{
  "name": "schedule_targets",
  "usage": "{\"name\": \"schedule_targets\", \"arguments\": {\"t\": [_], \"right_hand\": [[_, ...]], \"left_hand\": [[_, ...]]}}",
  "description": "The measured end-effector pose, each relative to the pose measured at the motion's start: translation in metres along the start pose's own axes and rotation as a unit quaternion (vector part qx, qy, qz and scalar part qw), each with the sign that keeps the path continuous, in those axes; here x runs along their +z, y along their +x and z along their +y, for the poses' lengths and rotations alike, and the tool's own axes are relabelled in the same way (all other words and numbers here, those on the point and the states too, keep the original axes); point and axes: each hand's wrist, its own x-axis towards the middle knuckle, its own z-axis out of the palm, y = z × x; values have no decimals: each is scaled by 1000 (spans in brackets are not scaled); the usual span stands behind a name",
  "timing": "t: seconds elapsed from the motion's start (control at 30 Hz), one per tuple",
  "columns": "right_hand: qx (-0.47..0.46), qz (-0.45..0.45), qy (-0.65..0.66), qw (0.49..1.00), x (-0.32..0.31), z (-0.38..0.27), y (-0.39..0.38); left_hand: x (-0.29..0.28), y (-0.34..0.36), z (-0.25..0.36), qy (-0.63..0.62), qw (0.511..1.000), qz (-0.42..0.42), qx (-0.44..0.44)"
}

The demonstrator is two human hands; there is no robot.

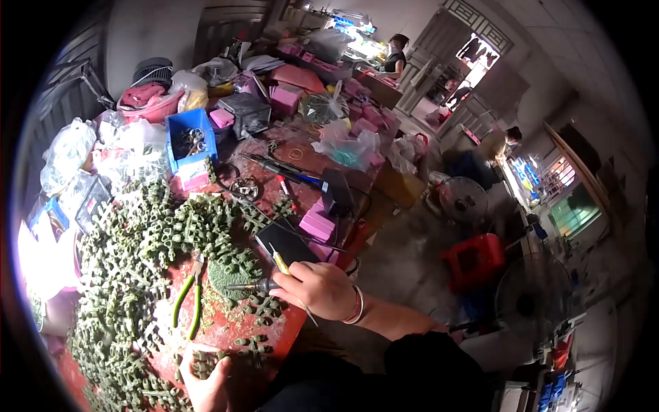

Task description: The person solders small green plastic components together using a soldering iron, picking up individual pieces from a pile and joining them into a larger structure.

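At the table's near edge my left hand [206, 381] is closed, thumb and fingers pinching a small green moulded piece [207, 358]. To its upper right, my right hand [321, 290] wraps round a slim black-handled tool like a soldering iron [259, 285], its tip pointing left over a round green pad [226, 276]. A thin yellow-handled tool [280, 262] also sticks up from the right hand's fingers. Green-handled pliers [187, 302] lie between the pad and a large heap of green moulded pieces [127, 275]. A few loose pieces [255, 349] lie beside my left hand.
Behind the heap are a blue bin [170, 147] with metal bits and several clear plastic bags [68, 154]. A black box [278, 240], pink blocks [318, 223] and cords lie beyond my right hand. Right of the table are a red container [475, 261] and fans [463, 199]. People sit farther back.
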Motion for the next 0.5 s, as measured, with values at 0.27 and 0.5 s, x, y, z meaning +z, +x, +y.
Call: {"name": "schedule_targets", "arguments": {"t": [0.27, 0.5], "right_hand": [[4, -9, 16, 1000, 0, 0, 2], [10, -16, 19, 1000, -7, -1, 0]], "left_hand": [[-1, 2, -3, 14, 1000, 2, 2], [5, -1, 1, 16, 1000, 8, 4]]}}
